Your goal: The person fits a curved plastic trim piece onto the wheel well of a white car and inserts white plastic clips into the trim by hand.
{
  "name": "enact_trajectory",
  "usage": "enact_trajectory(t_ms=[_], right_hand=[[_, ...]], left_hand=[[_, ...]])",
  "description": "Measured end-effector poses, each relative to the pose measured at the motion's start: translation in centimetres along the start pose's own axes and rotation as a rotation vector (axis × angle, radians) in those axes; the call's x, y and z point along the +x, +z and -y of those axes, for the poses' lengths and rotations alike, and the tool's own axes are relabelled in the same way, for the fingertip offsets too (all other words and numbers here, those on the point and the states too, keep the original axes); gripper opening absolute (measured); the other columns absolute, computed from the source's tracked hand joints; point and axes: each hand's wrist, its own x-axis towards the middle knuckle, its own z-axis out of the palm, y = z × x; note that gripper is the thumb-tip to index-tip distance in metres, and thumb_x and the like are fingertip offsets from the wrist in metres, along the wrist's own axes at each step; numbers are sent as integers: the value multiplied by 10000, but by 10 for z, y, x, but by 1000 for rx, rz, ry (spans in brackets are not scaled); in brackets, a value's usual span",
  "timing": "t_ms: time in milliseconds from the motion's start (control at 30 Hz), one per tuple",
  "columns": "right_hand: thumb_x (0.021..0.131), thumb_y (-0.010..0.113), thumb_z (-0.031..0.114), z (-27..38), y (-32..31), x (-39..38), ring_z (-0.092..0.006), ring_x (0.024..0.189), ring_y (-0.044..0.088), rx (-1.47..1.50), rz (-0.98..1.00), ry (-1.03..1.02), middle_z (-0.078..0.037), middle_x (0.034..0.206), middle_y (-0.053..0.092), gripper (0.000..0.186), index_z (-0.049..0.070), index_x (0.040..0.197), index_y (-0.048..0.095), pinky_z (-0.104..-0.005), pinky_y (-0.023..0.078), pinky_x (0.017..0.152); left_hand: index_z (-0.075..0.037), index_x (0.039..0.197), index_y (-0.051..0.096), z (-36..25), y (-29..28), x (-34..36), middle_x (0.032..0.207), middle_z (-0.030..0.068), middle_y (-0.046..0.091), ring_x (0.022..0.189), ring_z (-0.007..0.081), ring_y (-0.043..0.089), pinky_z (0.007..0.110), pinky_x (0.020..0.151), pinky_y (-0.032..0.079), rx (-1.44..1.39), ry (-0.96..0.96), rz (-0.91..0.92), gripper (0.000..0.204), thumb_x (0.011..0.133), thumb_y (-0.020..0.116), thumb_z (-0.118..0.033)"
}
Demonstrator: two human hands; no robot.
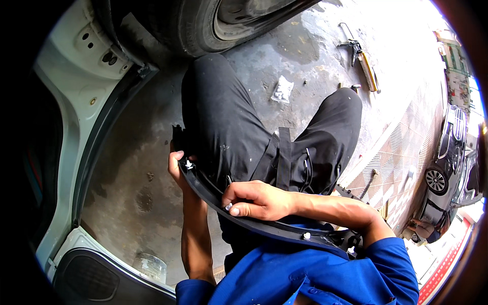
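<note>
Trim (213,195), a long curved black plastic strip, lies across your lap, running from your left hand down to your right hip, with small white clips (306,235) dotted along it. At the far left you have the white car body (76,101) with its open door frame, and a black floor mat (89,279) at the lower left corner. A clear cup (151,268) stands on the wet concrete floor (132,168) just beside the sill. Your left hand (177,170) is clamped on the upper end of the trim, thumb next to a white clip. Above your knees sits a tyre (203,25). Your right hand (254,199) is closed on the middle of the trim, fingertips pinching another white clip at its edge. A small clear bag (282,90) lies on the floor between your knees. Further right, a tool (363,58) with a yellow handle rests on the floor, well apart from you. At the far right, a dark car (447,173) is parked beyond the tiled paving.
</note>
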Motion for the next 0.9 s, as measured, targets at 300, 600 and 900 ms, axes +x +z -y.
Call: enact_trajectory(t_ms=[300,600,900], right_hand=[[1013,615,228,-6,2,-10,-79,979,502,484,46,128,11,1039,564,245,33,1151,559,-267,438,869],[1004,618,256,-1,-3,-6,-139,915,578,145,26,40,-42,958,616,252,32,1106,565,-313,476,822],[1002,625,254,-4,-3,-1,-127,871,570,158,48,27,-37,939,615,251,28,1098,574,-303,475,791]], left_hand=[[-129,966,582,-4,31,-18,829,-19,552,729,99,514,224,670,435,51,59,-12,243,825,520,-317],[-124,992,550,-2,24,-14,846,-37,516,697,62,459,196,617,399,46,87,-24,217,844,444,-243],[-104,953,590,-4,19,-12,821,-19,561,707,97,509,213,644,427,45,79,-11,249,812,519,-298]])
